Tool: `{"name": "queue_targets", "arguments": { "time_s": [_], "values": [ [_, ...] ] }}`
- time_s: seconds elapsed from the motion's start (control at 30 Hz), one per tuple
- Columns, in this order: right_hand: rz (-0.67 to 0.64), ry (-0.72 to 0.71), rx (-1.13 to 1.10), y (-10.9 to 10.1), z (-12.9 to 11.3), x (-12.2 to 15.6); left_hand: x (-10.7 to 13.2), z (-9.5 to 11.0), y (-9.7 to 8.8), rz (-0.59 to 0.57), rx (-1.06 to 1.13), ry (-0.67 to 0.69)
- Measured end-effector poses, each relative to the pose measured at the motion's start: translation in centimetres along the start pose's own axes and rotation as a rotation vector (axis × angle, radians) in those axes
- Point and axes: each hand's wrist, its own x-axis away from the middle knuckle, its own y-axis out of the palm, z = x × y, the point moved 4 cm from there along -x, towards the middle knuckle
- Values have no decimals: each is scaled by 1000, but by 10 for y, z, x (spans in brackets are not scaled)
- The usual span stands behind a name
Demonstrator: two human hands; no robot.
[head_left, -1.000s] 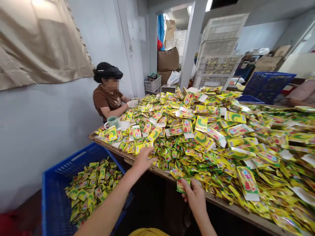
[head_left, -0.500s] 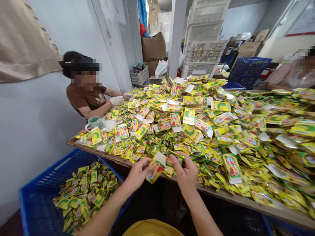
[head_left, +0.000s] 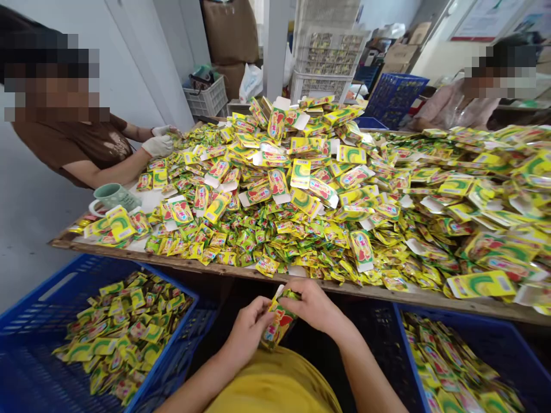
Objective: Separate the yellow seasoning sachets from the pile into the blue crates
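Note:
My left hand (head_left: 248, 328) and my right hand (head_left: 313, 304) are both closed on one yellow and red sachet carton (head_left: 278, 318), held over my lap just below the table's front edge (head_left: 301, 282). The right fingers pinch at the carton's open top, where small green sachets show. A deep heap of yellow and green sachets and flat cartons (head_left: 327, 189) covers the wooden table in front of me.
A blue crate (head_left: 51, 287) with sachets stands at my lower left, another blue crate (head_left: 473, 355) at my lower right. A person in brown with white gloves (head_left: 157, 143) works at the left by a green mug (head_left: 112, 197). Another person (head_left: 456, 103) sits far right. White crates (head_left: 327, 57) stand behind.
Both hands came back from the heap to my lap with the carton between them. The view tilted down and nearer, so the right crate shows now.

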Motion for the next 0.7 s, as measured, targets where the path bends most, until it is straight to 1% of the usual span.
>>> {"name": "queue_targets", "arguments": {
  "time_s": [0.07, 0.1, 0.13, 0.17, 0.23, 0.27, 0.3, 0.37, 0.43, 0.47, 0.5, 0.57, 0.6, 0.63, 0.67, 0.7],
  "values": [
    [-148, -31, -30, 7, -4, 3, 7, -8, 3, -105, 107, -59],
    [-179, -40, -58, 10, -6, 4, 9, -11, 3, -137, 165, -87],
    [-173, -31, -92, 13, -7, 3, 11, -12, 1, -150, 213, -109],
    [-140, -2, -127, 17, -7, 2, 13, -13, -2, -149, 241, -121],
    [-38, 56, -161, 23, -6, -1, 14, -11, -10, -137, 249, -114],
    [-8, 51, -146, 27, -7, -3, 15, -9, -15, -130, 241, -105],
    [-2, 17, -114, 32, -9, -5, 15, -6, -19, -120, 231, -98],
    [-36, -83, -44, 41, -14, -7, 15, -4, -26, -103, 235, -104],
    [-52, -119, -50, 46, -13, -6, 14, -3, -29, -92, 269, -117],
    [-20, -87, -103, 47, -10, -5, 13, -3, -30, -89, 291, -122],
    [36, -21, -190, 47, -4, -4, 12, -3, -30, -80, 330, -128],
    [134, 197, -433, 50, 11, 0, 9, -4, -28, -59, 462, -166],
    [137, 322, -564, 56, 19, 3, 8, -5, -27, -62, 538, -202],
    [106, 434, -683, 63, 24, 5, 6, -5, -25, -81, 606, -245],
    [62, 517, -773, 70, 27, 8, 5, -4, -24, -110, 650, -289],
    [23, 566, -828, 76, 28, 9, 4, -3, -23, -134, 654, -325]
  ]
}}
